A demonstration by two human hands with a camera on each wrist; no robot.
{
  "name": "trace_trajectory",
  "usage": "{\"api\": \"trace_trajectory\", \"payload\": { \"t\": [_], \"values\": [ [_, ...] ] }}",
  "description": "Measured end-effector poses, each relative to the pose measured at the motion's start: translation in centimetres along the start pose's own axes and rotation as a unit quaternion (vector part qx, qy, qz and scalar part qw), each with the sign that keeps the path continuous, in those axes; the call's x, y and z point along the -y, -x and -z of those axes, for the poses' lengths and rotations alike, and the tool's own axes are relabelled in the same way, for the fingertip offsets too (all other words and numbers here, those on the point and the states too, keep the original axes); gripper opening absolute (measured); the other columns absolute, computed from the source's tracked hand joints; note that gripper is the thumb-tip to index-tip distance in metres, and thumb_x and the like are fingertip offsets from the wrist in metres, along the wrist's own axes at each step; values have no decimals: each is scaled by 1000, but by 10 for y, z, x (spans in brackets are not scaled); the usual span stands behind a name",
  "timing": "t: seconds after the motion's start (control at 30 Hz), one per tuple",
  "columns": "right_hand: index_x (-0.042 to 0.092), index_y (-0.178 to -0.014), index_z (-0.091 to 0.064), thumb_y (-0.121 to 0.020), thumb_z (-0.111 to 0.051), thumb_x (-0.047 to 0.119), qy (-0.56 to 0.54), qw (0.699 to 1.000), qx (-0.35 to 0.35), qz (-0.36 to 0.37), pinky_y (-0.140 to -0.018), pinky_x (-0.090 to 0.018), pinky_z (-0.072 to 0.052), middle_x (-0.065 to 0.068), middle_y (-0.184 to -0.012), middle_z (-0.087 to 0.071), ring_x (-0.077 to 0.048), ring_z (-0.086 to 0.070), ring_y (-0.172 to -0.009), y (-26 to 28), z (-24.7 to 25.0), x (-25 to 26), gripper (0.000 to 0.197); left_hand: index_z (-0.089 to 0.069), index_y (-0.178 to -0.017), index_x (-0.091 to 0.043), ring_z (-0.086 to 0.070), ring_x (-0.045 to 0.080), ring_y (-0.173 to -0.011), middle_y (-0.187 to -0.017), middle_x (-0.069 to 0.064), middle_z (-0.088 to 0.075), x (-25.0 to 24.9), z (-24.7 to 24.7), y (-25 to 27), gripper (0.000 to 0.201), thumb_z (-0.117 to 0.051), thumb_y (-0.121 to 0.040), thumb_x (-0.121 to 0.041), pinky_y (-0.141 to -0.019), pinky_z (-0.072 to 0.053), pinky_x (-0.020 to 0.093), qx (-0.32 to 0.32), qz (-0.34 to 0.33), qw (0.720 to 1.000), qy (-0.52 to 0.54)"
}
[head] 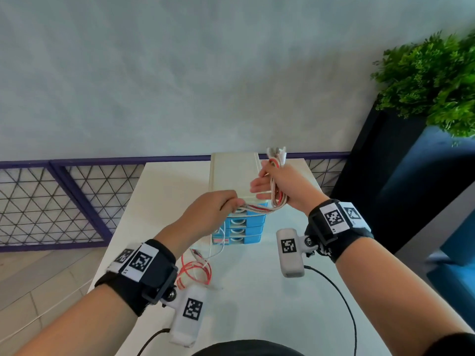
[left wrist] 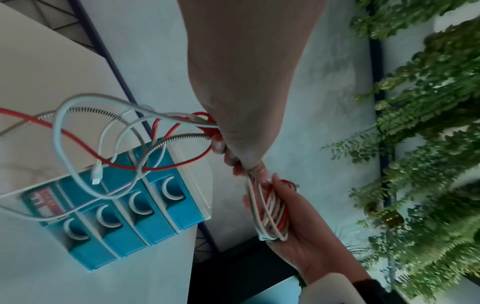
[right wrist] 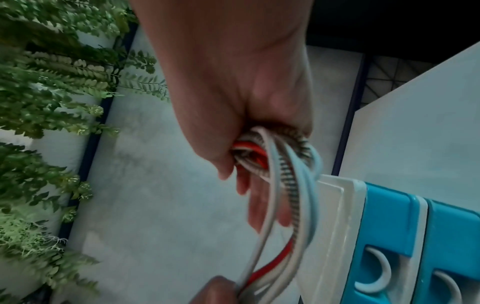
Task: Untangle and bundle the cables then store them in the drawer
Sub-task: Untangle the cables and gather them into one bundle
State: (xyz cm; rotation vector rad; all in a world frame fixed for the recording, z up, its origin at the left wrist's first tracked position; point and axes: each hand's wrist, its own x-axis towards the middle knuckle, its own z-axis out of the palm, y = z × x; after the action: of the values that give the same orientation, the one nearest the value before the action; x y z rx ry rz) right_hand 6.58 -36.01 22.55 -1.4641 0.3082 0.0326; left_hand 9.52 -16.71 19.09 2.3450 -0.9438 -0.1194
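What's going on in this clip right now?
A person is bundling cables over a white table. The right hand holds the gathered loops of red and white cables, while the left hand pinches the strands running to them. Loose cable ends trail down onto the table. The small blue drawer unit stands behind the hands, its drawers all shut, so nothing is stored yet.

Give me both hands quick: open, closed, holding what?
Left hand: closed, pinching the cable strands that run to the other hand.
Right hand: closed, gripping the coiled cable bundle above the drawer unit.
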Motion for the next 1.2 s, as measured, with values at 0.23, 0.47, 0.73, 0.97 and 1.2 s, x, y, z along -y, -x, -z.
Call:
{"api": "trace_trajectory", "payload": {
  "t": [0.23, 0.47, 0.73, 0.97, 1.2],
  "values": [
    [7, -113, -62, -98, -41, 45, 58, 965, 230, -112, -86, -42, -55, -22, -107, -70, -30, -69, -96, 13, -4, -9, 46, -47, -73, -29, -47, 6, -57, -61, -13, -48, -13, 4, -1, 22, -52, -95, -30, -57, -31, 25, -44, -61, 997, -30],
    [10, -85, -62, -98, -35, 49, 66, 947, 289, -121, -54, -25, -54, -11, -80, -69, -13, -63, -54, 21, -13, -18, 49, -67, -98, -21, -58, -3, -70, -77, -14, -62, -11, 1, -3, 11, -57, -92, -23, -65, -41, 12, -8, -51, 998, 27],
    [11, -92, -51, -97, -55, 32, 105, 967, 206, -105, -38, -19, -37, 3, -54, -40, -5, -34, -38, 16, -8, -5, 22, -59, -83, -29, -55, 2, -67, -74, -13, -61, 22, 7, -8, 20, -77, -75, -31, -67, -45, 23, 102, 17, 991, 89],
    [14, -83, -47, -97, -56, 19, 96, 988, 100, -68, -39, -20, -38, 3, -53, -39, -7, -34, -37, 10, 1, 4, 17, -57, -95, -25, -55, 5, -76, -84, -12, -59, 61, -4, 11, 32, -78, -70, -26, -76, -43, 22, 82, 67, 982, 154],
    [14, -85, -45, -98, -53, 20, 107, 993, 19, -41, -38, -21, -39, 3, -54, -41, -7, -36, -37, 10, -6, 6, 16, -69, -107, -14, -63, 16, -93, -100, 3, -70, 77, -11, 21, 39, -52, -91, -46, -87, -49, 26, 53, 155, 905, 393]
  ]
}}
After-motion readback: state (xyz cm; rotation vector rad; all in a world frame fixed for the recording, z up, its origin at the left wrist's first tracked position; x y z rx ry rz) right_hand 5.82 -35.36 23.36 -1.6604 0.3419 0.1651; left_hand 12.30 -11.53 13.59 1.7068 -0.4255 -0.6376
